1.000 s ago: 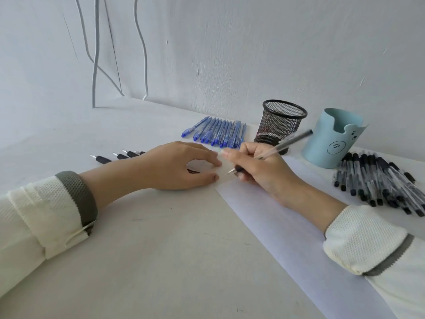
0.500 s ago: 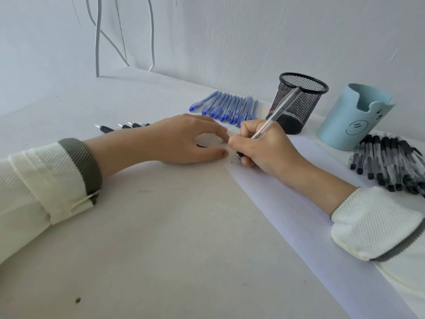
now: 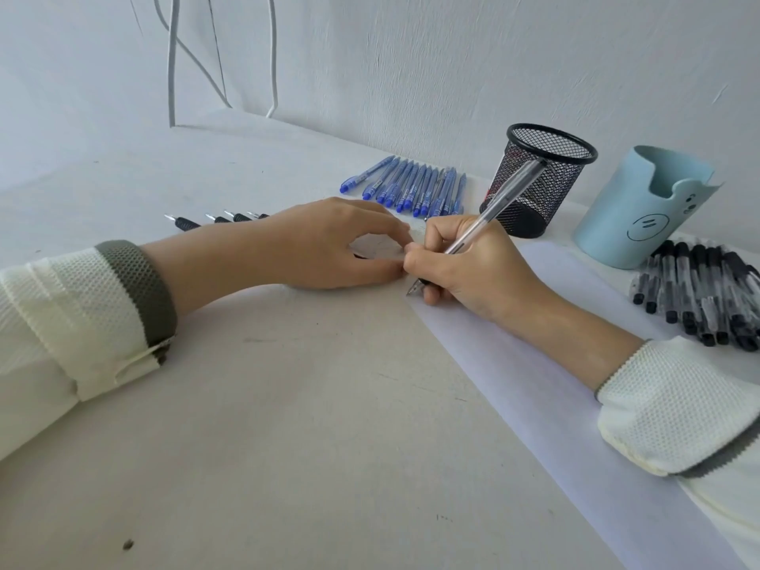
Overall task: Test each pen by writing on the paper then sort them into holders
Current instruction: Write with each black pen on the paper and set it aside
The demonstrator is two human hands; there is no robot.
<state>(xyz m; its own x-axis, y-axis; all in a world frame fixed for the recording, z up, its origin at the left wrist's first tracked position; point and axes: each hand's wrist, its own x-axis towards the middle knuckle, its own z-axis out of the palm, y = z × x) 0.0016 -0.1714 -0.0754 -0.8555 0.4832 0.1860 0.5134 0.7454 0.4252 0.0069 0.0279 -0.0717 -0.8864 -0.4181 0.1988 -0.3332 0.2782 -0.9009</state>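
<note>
The clear pen (image 3: 489, 224) is in the right hand (image 3: 473, 269), fingers pinched round its lower barrel, tip down at the left edge of the paper (image 3: 575, 405), near the far corner. Looks like the test scribble is happening right now. The left hand (image 3: 329, 244) rests on that same corner, fingers loosely arched and gripping nothing, seemingly pinning the sheet.

Just past the paper's far end stand the black mesh holder (image 3: 543, 178) and the pale blue holder (image 3: 633, 207). Nothing pokes out of either, so I'd guess sorting has barely started.

Loads left: a row of blue pens (image 3: 411, 187) beyond the far corner, a heap of black capped pens (image 3: 699, 294) off the paper's right side, and a few black-grip pens (image 3: 197, 222) to its left on the worktop (image 3: 288, 446).
</note>
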